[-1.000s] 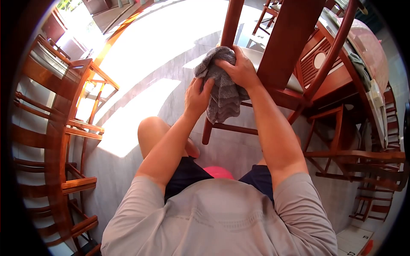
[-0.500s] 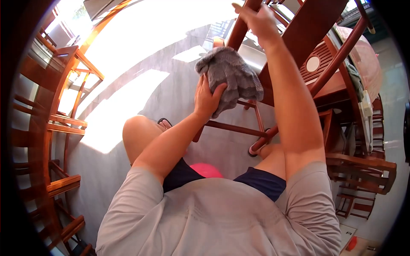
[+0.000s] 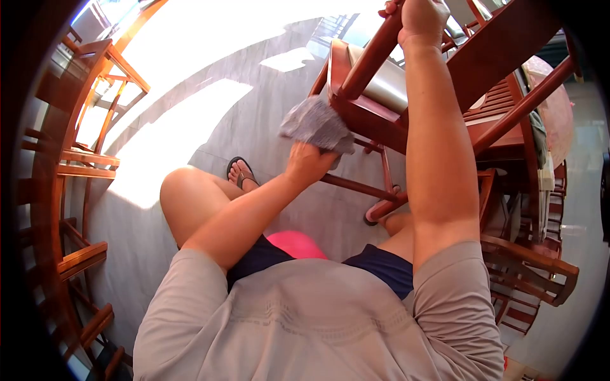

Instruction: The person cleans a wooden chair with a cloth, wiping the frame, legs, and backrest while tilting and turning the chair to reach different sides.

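Upper right: right fingers point(image 3: 388, 9) closed round chair post point(image 3: 372, 58). Centre: left fingers point(image 3: 306, 150) closed on cloth point(image 3: 314, 124) at seat corner point(image 3: 349, 109). Areas done, areas remaining: cannot tell.

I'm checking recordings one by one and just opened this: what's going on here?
A person with bent knees is at a reddish-brown wooden chair. The left hand holds a grey cloth at the front-facing corner below the back post. The right hand grips that post higher up. More wooden chairs stand off to the left.
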{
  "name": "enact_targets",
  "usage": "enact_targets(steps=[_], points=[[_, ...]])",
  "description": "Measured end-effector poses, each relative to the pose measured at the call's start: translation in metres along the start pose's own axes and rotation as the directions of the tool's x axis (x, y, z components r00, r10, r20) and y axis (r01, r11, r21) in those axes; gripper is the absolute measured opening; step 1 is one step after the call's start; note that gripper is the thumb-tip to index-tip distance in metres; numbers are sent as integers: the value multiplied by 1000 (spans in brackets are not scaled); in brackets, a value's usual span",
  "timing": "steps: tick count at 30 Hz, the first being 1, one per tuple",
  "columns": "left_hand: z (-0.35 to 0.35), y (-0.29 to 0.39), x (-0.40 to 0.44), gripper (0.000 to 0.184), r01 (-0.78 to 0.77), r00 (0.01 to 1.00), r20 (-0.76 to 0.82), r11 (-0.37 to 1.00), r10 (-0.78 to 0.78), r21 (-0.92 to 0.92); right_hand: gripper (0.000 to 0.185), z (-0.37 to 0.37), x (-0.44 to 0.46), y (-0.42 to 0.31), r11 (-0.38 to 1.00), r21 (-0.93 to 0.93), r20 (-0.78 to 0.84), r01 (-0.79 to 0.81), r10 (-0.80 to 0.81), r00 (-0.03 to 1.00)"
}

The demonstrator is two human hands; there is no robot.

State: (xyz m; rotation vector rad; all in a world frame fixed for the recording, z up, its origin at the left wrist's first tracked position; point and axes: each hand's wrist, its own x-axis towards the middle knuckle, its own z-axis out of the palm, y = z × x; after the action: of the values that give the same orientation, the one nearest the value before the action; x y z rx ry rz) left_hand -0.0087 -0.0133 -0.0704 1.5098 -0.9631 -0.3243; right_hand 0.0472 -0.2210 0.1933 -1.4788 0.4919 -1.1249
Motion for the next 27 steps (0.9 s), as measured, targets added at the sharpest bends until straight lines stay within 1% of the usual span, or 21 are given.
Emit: enact_targets(steps=[1, 3, 4, 7, 8, 11, 14, 17, 20, 22, 25, 26, 27], points=[[-1, 11, 7, 36, -15, 999, -28, 1000, 15, -6, 18, 2, -3, -2, 1000, -6, -31, 8, -8, 999], [5, 28, 20, 36, -53, 995, -84, 998, 51, -21, 18, 2, -3, -2, 1000, -4, -6, -10, 10, 1000], [11, 31, 23, 35, 1, 995, -95, 996, -9, -84, 17, 2, -3, -1, 1000, -9, -11, 1, -1, 1000], [24, 19, 32, 36, -70, 977, -198, 997, 76, 40, 17, 4, -3, -2, 999, -16, -13, 37, -37, 999], [26, 14, 36, 39, -1, 983, -182, 996, 17, 89, 17, 4, -3, -2, 999, -14, -8, 47, -47, 999], [26, 13, 43, 41, -5, 972, -228, 981, 50, 192, 17, 3, -3, -2, 998, -7, 10, 60, -60, 998], [9, 23, 51, 41, -51, 982, -183, 999, 51, 5, 18, 2, -3, -3, 998, -3, 1, 63, -63, 998], [-3, 40, 49, 37, -51, 992, -122, 986, 32, -157, 18, 4, -5, -7, 999, 2, -2, 49, -49, 999], [-1, 23, 33, 33, -242, 942, -234, 970, 242, 31, 18, 3, -6, -7, 999, 5, 23, 53, -53, 998], [-2, 32, 26, 30, -138, 967, -231, 983, 106, -125, 18, 4, -6, -7, 998, -4, 19, 65, -65, 998], [5, 38, 14, 27, 91, 987, -102, 947, -128, -307, 18, 4, -6, -5, 997, -4, 18, 73, -73, 997], [16, 22, 9, 26, 117, 983, -100, 946, -154, -301, 18, 4, -6, -5, 997, -3, 18, 77, -77, 997], [16, 17, 11, 26, -50, 984, -176, 995, 35, -81, 19, 4, -7, -5, 997, -2, 15, 80, -80, 997]])
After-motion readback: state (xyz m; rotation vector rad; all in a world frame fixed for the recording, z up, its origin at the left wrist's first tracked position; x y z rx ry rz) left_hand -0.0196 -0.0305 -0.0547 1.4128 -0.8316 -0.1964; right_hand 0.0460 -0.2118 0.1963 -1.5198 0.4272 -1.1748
